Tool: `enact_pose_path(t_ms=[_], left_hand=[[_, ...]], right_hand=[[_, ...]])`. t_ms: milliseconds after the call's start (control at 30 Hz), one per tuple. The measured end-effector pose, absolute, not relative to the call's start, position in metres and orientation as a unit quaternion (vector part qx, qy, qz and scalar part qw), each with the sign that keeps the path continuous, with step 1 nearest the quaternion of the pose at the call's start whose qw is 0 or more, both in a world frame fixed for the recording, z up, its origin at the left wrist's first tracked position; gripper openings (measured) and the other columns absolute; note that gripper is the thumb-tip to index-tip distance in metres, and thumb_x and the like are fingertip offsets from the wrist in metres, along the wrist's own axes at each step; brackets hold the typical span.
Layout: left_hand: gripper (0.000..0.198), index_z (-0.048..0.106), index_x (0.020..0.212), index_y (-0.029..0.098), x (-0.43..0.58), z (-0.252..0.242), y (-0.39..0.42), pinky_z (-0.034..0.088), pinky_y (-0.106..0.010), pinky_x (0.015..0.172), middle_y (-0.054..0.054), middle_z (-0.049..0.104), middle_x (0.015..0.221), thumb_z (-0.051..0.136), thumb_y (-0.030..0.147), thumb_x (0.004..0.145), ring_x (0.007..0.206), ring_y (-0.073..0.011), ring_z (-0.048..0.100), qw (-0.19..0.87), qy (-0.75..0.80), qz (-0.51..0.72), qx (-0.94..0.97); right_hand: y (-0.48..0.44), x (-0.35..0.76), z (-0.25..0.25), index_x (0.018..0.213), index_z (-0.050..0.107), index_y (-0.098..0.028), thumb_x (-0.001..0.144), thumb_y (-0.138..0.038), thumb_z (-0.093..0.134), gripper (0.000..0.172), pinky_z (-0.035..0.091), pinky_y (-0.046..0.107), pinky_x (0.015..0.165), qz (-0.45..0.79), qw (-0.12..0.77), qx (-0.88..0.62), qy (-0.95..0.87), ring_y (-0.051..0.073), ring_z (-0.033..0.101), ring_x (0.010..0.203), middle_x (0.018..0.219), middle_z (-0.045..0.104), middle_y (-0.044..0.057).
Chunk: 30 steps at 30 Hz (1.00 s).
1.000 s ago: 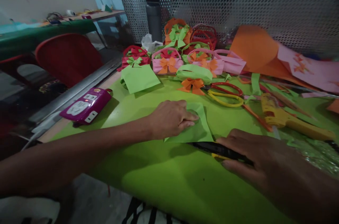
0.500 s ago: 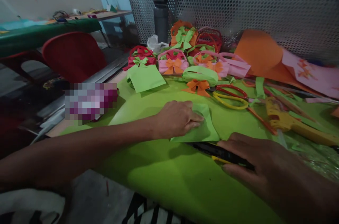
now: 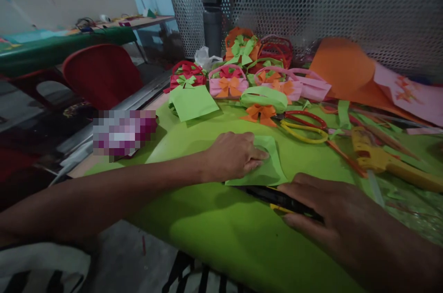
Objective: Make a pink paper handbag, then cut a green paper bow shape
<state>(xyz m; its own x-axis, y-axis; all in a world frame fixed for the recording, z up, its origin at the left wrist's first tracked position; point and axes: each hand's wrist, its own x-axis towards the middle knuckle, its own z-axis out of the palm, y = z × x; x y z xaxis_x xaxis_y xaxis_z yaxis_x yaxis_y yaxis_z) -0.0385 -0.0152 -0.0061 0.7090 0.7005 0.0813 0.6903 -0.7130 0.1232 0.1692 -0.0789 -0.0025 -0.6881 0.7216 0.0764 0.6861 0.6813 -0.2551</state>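
Observation:
My left hand (image 3: 233, 154) lies on a small folded green paper (image 3: 270, 168), fingers curled and pressing it down onto the large green sheet (image 3: 228, 237). My right hand (image 3: 332, 212) grips a black and yellow utility knife (image 3: 273, 196), whose blade end rests along the near edge of the folded paper. Both hands sit close together near the middle of the sheet.
Several paper baskets with bows (image 3: 228, 83) stand at the back by a mesh panel (image 3: 311, 2) and a grey bottle (image 3: 212, 18). Scissors (image 3: 304, 129) and a yellow glue gun (image 3: 377, 159) lie to the right. Orange (image 3: 339, 67) and pink sheets (image 3: 408, 94) sit far right. A red chair (image 3: 102, 74) stands left.
The view has drifted slightly, so everything sits a little further right. My right hand with the knife has shifted a little to the left along the paper's edge. The left hand keeps its hold.

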Motion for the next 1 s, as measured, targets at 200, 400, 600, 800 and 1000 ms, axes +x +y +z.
enact_pose_path(t_ms=[200,400,600,800,1000], left_hand=[[0.028,0.064,0.108,0.031,-0.038,-0.006,-0.014,0.035,-0.026,0.053,-0.003,0.057,0.078,0.05,0.032,0.084,0.065,-0.0159,0.055,0.056,0.376,0.057,0.923],[0.028,0.063,0.109,0.031,-0.04,-0.006,-0.014,0.035,-0.025,0.054,-0.003,0.056,0.078,0.05,0.032,0.084,0.064,-0.0148,0.054,0.059,0.371,0.056,0.925],[0.027,0.063,0.107,0.031,-0.041,-0.008,-0.013,0.034,-0.024,0.051,-0.003,0.056,0.077,0.046,0.031,0.086,0.059,-0.0131,0.054,0.064,0.374,0.048,0.924],[0.028,0.063,0.107,0.03,-0.04,-0.009,-0.013,0.036,-0.025,0.054,-0.003,0.055,0.079,0.042,0.032,0.088,0.062,-0.0134,0.055,0.05,0.368,0.041,0.928],[0.03,0.061,0.109,0.032,-0.041,-0.008,-0.013,0.034,-0.025,0.052,-0.002,0.054,0.078,0.039,0.031,0.089,0.062,-0.0141,0.055,0.035,0.367,0.024,0.929]], right_hand=[[-0.079,0.164,-0.002,0.084,0.064,-0.022,0.073,-0.025,0.061,0.011,0.052,0.034,0.052,0.107,0.104,-0.369,-0.918,0.021,0.063,0.062,0.078,0.067,0.004],[-0.091,0.175,0.006,0.088,0.062,-0.025,0.078,-0.025,0.055,0.012,0.049,0.029,0.051,0.1,0.121,-0.364,-0.918,0.019,0.063,0.062,0.078,0.067,0.002],[-0.082,0.207,0.016,0.105,0.054,-0.025,0.083,-0.036,0.049,0.025,0.046,0.029,0.051,0.016,0.105,-0.523,-0.846,0.021,0.064,0.066,0.084,0.067,0.004],[-0.048,0.205,0.004,0.103,0.053,-0.013,0.081,-0.024,0.052,0.024,0.035,0.03,0.041,-0.136,-0.031,-0.62,-0.772,0.027,0.063,0.053,0.067,0.066,0.008],[-0.041,0.19,0.007,0.087,0.059,-0.014,0.086,-0.021,0.05,0.012,0.047,0.035,0.069,-0.118,0.068,-0.455,-0.88,0.026,0.059,0.089,0.092,0.064,0.011]])
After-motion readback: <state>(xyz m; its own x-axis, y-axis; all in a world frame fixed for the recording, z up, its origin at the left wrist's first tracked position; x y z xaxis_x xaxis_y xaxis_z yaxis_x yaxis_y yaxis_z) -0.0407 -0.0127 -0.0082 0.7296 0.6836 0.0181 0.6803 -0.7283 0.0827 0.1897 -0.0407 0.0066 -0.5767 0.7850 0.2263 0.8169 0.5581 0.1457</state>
